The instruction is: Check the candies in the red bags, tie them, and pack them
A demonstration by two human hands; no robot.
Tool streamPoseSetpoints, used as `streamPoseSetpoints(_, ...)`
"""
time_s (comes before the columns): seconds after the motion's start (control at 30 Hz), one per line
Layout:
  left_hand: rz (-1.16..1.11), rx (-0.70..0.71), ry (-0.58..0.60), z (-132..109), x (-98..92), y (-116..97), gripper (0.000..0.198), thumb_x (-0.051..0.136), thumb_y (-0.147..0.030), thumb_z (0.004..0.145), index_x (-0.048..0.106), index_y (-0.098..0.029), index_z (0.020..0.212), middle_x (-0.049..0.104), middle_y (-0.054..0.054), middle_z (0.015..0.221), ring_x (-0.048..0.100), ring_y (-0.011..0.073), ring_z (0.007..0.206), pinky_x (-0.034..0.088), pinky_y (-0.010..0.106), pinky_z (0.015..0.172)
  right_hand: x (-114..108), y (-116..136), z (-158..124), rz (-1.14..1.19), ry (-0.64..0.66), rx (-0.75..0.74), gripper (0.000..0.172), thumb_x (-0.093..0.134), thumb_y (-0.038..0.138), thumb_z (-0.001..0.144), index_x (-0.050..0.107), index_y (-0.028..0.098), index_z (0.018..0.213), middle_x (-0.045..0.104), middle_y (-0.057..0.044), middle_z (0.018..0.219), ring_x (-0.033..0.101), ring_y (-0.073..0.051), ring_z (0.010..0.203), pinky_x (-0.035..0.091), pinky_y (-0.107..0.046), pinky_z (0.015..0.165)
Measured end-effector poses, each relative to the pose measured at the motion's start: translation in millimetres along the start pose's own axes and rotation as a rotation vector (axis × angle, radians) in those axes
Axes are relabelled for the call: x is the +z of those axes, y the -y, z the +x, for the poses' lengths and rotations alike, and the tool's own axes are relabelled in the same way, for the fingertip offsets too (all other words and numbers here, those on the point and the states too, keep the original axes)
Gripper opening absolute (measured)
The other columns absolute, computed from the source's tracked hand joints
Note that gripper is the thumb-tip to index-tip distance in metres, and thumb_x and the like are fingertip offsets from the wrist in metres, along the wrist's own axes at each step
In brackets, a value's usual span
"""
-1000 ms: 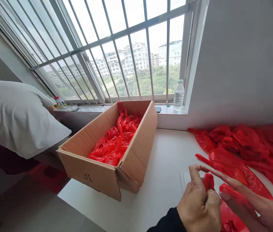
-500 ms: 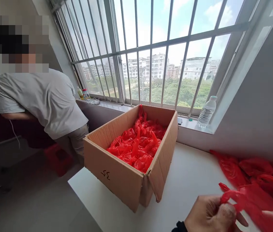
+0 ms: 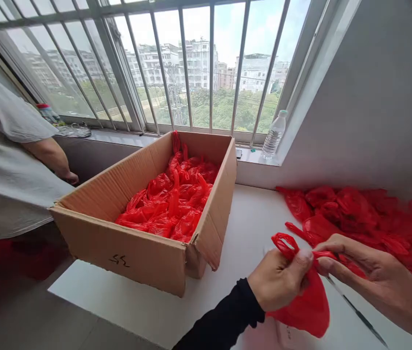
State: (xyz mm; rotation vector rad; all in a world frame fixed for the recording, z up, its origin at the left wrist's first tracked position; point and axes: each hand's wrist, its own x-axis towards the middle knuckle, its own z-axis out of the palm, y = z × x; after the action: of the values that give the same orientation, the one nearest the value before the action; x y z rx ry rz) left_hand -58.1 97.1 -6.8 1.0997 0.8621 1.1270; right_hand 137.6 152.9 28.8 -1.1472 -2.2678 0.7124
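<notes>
A thin red plastic bag (image 3: 311, 308) hangs between my hands above the white table. My left hand (image 3: 280, 279), in a black sleeve, is closed on the bunched top of the bag, with a loop of its handle standing up past the thumb. My right hand (image 3: 377, 279) pinches another strand of the same bag between thumb and fingertips, close to the left thumb. Under my right hand lies a long thin dark and silvery tool (image 3: 357, 311); its kind is unclear. Behind the hands, a heap of red plastic bags (image 3: 351, 214) lies against the wall.
Left of my hands, an open cardboard box (image 3: 118, 257) on the white table (image 3: 251, 218) holds several filled, knotted red bags (image 3: 169, 204). A clear bottle (image 3: 275, 136) stands on the sill by the barred window. At far left is a person in a light shirt (image 3: 8, 146).
The view has swung right and down. Both hands are now fully in sight, drawn together at the bag's top, where it is bunched. The person at left has shifted, with one arm showing.
</notes>
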Motion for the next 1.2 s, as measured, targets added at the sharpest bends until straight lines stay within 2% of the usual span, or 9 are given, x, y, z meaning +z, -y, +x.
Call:
streamPoseSetpoints(0.1,-0.012,-0.053,0.042,10,-18.5,-6,0.058,0.039,-0.063,0.097,0.067,-0.013,0.088,0.053,0.000,0.057,0.048,0.0115,0.052,0.042,0.028,0.060,-5,8,-3,0.015,0.146,0.088,0.027,0.055,0.051,0.096,0.065,0.027,0.092,0.063,0.000,0.080,0.057,-0.017,0.070,0.049,-0.029,0.062)
streamPoseSetpoints(0.23,0.050,-0.051,0.077,11,-26.8,-4,0.039,0.057,-0.053,0.094,0.064,-0.015,0.089,0.061,0.003,0.074,0.055,0.0138,0.069,0.045,0.029,0.073,1,11,-3,0.120,0.237,0.055,0.028,0.053,0.050,0.098,0.062,0.026,0.087,0.064,0.000,0.087,0.059,-0.018,0.083,0.050,-0.030,0.078)
streamPoseSetpoints(0.37,0.199,-0.010,0.123,3,-25.9,-9,0.019,0.065,-0.034,0.088,0.059,-0.017,0.082,0.060,0.001,0.072,0.050,0.0117,0.061,0.041,0.026,0.061,21,-1,10,0.313,0.182,0.018,0.033,0.043,0.048,0.103,0.057,0.030,0.127,0.063,-0.004,0.124,0.056,-0.022,0.121,0.044,-0.037,0.104)
streamPoseSetpoints(0.47,0.399,0.084,0.060,0,-25.7,-9,0.009,0.067,-0.016,0.076,0.060,-0.018,0.082,0.060,0.000,0.072,0.049,0.0122,0.062,0.038,0.025,0.058,37,-14,19,0.438,0.289,0.086,0.039,0.035,0.048,0.105,0.059,0.027,0.128,0.067,-0.004,0.105,0.063,-0.021,0.098,0.051,-0.035,0.087)
streamPoseSetpoints(0.57,0.623,0.226,-0.089,-1,-26.9,4,0.021,0.065,-0.006,0.068,0.061,-0.020,0.084,0.058,0.000,0.080,0.047,0.0134,0.067,0.035,0.026,0.061,50,-25,21,0.524,0.342,0.167,0.038,0.037,0.047,0.105,0.061,0.025,0.124,0.056,0.002,0.074,0.052,-0.015,0.066,0.045,-0.029,0.064)
streamPoseSetpoints(0.77,0.859,0.466,-0.187,-3,-31.5,40,0.038,0.055,-0.005,0.087,0.060,-0.023,0.120,0.060,0.006,0.107,0.062,0.0156,0.088,0.048,0.027,0.072,66,-37,19,0.708,0.524,0.127,0.025,0.045,0.035,0.101,0.058,0.021,0.117,0.051,0.005,0.072,0.043,-0.012,0.061,0.038,-0.026,0.056)
streamPoseSetpoints(0.9,0.994,0.484,-0.116,-5,-32.5,42,0.055,0.055,-0.007,0.092,0.053,-0.030,0.141,0.056,0.010,0.123,0.063,0.0196,0.104,0.053,0.031,0.084,63,-32,19,0.661,0.370,0.108,0.014,0.049,0.030,0.099,0.058,0.020,0.093,0.059,0.001,0.085,0.053,-0.014,0.077,0.044,-0.030,0.071)
streamPoseSetpoints(1.03,1.228,0.440,-0.102,-15,-31.0,46,0.069,0.047,-0.014,0.100,0.019,-0.028,0.161,0.040,0.014,0.156,0.037,0.0276,0.145,0.042,0.046,0.112,60,-30,16,0.451,0.183,0.112,0.008,0.052,0.025,0.097,0.059,0.023,0.096,0.066,0.000,0.101,0.059,-0.017,0.096,0.045,-0.032,0.084)
streamPoseSetpoints(1.2,1.344,0.241,-0.233,-60,-53.4,74,0.062,0.034,-0.014,0.104,0.017,-0.028,0.161,0.034,0.007,0.163,0.024,0.0237,0.153,0.033,0.049,0.120,60,-66,3,0.294,0.078,0.253,0.011,0.050,0.029,0.098,0.057,0.025,0.091,0.066,0.001,0.088,0.062,-0.018,0.086,0.041,-0.031,0.065)
